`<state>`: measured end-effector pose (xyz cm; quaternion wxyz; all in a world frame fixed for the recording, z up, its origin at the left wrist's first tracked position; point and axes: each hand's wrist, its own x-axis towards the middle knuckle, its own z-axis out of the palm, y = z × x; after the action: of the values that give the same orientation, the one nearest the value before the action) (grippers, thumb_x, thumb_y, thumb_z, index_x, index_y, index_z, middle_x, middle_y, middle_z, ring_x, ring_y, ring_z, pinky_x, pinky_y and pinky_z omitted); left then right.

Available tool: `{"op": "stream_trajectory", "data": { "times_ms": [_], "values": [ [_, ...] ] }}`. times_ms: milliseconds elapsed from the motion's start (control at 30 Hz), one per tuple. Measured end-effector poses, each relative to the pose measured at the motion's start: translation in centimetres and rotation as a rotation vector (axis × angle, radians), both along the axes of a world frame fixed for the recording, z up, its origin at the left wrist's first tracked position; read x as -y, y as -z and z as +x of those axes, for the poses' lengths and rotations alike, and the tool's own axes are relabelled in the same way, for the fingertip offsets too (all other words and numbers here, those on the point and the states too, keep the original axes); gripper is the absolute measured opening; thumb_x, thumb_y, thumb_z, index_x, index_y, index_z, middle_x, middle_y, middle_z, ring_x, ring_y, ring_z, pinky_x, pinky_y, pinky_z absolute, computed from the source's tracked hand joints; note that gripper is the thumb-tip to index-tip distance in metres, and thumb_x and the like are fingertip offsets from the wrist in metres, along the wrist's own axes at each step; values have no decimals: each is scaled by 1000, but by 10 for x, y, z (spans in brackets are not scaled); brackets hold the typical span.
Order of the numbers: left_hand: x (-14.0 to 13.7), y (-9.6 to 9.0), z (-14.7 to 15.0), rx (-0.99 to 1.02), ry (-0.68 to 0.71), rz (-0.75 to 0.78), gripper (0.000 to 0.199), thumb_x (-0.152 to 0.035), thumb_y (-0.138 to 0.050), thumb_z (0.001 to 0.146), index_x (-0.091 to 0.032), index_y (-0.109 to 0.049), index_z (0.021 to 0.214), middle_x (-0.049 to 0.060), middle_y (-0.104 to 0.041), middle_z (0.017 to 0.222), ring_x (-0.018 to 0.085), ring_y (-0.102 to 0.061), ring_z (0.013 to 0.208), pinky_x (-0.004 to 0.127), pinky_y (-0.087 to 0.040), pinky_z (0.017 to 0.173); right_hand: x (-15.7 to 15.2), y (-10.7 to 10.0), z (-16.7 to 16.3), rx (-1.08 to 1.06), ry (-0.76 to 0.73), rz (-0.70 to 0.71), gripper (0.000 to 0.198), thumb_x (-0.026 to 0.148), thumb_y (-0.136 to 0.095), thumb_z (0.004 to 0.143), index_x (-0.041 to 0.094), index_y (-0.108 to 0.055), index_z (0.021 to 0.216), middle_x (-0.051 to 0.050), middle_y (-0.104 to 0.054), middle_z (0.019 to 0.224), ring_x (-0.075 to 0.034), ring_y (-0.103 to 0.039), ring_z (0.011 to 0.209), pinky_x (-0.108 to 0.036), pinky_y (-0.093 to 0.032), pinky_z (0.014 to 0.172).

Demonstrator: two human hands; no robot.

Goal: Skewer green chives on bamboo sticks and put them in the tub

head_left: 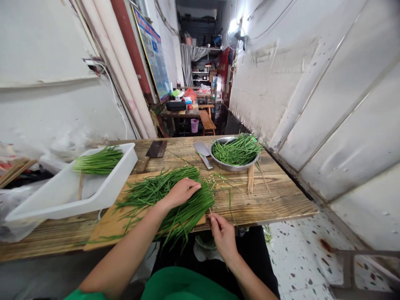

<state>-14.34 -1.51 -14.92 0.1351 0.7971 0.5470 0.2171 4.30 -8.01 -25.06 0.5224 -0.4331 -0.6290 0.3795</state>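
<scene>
A thick layer of long green garlic chives lies across a wooden cutting board in front of me. My left hand rests flat on top of the chives, near their cut ends, with its fingers and thumb stretched out to the right. Just right of the cut ends, my right hand is closed in a pinch on a thin wooden skewer. The skewer's tip points at the edge of the chives; I cannot tell whether it has entered them. Small cut bits are scattered beyond.
A metal bowl heaped with chives stands at the back right, beside bundled skewers. A scraper-like metal blade and a cleaver lie on the wooden table. On the left, a white tray holds skewered chives.
</scene>
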Motion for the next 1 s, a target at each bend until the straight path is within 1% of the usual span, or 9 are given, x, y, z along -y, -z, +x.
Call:
{"op": "stream_trajectory", "data": {
  "times_ms": [100, 167, 267, 433, 600, 733, 800, 900, 1000],
  "values": [
    [-2, 5, 0, 75, -30, -12, 30, -37, -44, 85, -19, -68, 85, 0, -69, 87, 14, -58, 78, 26, -39, 79, 0, -1, -2, 5, -6, 4, 33, 38, -43, 87, 17, -68, 89, -2, -62, 59, -16, -60, 59, -21, -46, 51],
    [-5, 3, -2, 135, -36, -59, 28, -38, -50, 81, -18, -70, 85, 1, -70, 85, 15, -59, 78, 26, -40, 79, 0, -2, -4, 10, -9, 3, 34, 38, -42, 87, 16, -68, 88, -2, -61, 58, -15, -58, 57, -21, -45, 50],
    [-9, -11, -8, 259, -27, -218, 32, -42, -53, 77, -16, -71, 84, 2, -70, 85, 18, -60, 81, 26, -43, 77, -2, -9, -6, 19, -27, -5, 36, 38, -40, 87, 16, -68, 88, -2, -59, 57, -15, -57, 56, -21, -43, 49],
    [-6, -40, -22, 534, -26, -428, 45, -46, -60, 71, -16, -63, 105, 4, -66, 104, 19, -58, 94, 27, -42, 84, -5, -30, -11, 1, -64, 41, 34, 38, -40, 88, 17, -67, 91, -1, -58, 56, -14, -55, 54, -21, -42, 49],
    [3, -49, -41, 675, 73, -676, 34, -42, -69, 64, -11, -65, 76, 3, -68, 73, 15, -61, 65, 27, -47, 66, -3, -53, -24, 23, -119, 110, 32, 37, -41, 87, 18, -67, 90, -2, -59, 59, -16, -57, 58, -23, -44, 51],
    [6, -51, -55, 797, 192, -780, 33, -37, -72, 62, -11, -66, 81, 5, -69, 75, 16, -62, 66, 29, -48, 70, -7, -65, -28, 55, -176, 163, 31, 36, -42, 87, 17, -67, 89, -2, -60, 60, -16, -57, 60, -23, -44, 53],
    [7, -52, -59, 811, 240, -812, 33, -37, -72, 63, -11, -66, 82, 5, -69, 75, 17, -63, 69, 30, -48, 73, -12, -72, -28, 71, -204, 186, 31, 36, -42, 86, 17, -67, 88, -2, -61, 62, -15, -57, 61, -23, -45, 55],
    [9, -58, -61, 837, 261, -783, 33, -36, -71, 65, -10, -66, 85, 7, -69, 77, 18, -64, 72, 31, -49, 75, -16, -85, -29, 77, -230, 202, 29, 34, -43, 86, 16, -65, 87, -2, -60, 63, -15, -56, 61, -23, -44, 57],
    [16, -76, -64, 866, 234, -701, 34, -38, -67, 70, -10, -65, 88, 8, -69, 81, 19, -64, 76, 32, -48, 77, -12, -100, -38, 24, -243, 186, 28, 34, -42, 87, 15, -63, 87, -1, -56, 60, -13, -52, 56, -21, -41, 53]
  ]
}}
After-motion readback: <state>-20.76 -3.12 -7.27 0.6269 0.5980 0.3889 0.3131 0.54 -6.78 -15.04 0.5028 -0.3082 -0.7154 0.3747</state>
